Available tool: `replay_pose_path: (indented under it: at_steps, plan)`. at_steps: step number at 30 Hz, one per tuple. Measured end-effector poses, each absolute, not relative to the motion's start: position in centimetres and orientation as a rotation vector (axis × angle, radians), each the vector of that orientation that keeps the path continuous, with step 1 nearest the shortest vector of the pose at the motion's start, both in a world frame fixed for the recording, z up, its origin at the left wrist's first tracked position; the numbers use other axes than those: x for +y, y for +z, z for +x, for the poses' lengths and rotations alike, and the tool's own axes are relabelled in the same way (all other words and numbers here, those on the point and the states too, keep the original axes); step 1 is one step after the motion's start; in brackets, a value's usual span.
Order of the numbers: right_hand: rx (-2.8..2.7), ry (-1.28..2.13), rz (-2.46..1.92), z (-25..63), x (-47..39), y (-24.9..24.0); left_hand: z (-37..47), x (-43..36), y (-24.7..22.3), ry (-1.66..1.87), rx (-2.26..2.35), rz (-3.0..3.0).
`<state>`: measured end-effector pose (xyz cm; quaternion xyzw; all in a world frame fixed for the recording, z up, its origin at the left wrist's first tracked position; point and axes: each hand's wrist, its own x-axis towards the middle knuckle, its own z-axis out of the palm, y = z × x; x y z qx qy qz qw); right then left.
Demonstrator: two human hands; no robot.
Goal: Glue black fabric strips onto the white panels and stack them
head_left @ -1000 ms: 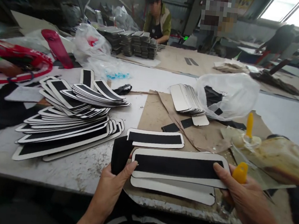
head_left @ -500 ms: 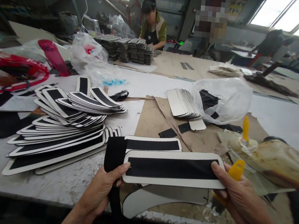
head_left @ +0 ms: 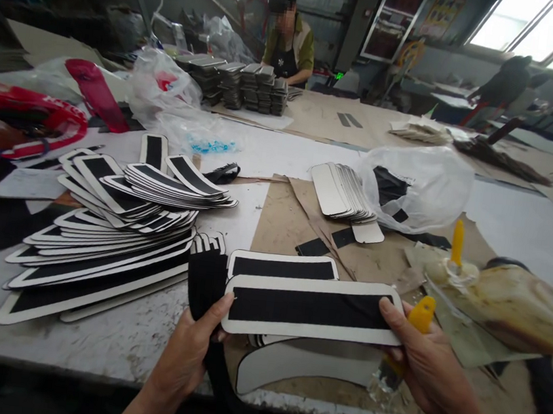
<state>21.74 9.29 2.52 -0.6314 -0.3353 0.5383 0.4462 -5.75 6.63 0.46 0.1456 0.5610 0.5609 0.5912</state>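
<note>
Both hands have lifted the panel [head_left: 312,308] off the table [head_left: 134,337]: left hand [head_left: 189,356] pinches panel end plus black strip [head_left: 207,279], right hand [head_left: 425,367] pinches the other end and grips a yellow-capped bottle [head_left: 408,343].

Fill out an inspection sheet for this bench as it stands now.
Surface: grey, scuffed table with brown paper laid over its middle.
Job's things: white panel with a black strip, held level above the table edge; black strap; yellow-capped bottle.
Clutter: fanned pile of panels, small panel stack, clear bag, glue tub, red plastic.
Hands: left hand grips panel end and strap; right hand grips the other end and the bottle.
Cables: nothing seen.
Surroundings: a person at a far table with stacks; windows.
</note>
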Motion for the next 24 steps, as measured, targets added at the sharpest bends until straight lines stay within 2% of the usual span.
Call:
replay_pose_path:
  at_steps: [7,17,24]
  plan:
    - [-1.165,1.073,-1.742,21.8,8.7,2.5,-5.6,7.0,0.1,1.281,1.460,0.270]
    - [-1.269,1.025,-1.725,21.5,8.8,3.0,-5.3,5.9,-0.1,1.365,1.522,0.396]
    - [-1.427,0.674,-1.729,20.5,7.5,3.4,-4.6,5.8,-0.2,1.428,1.601,0.369]
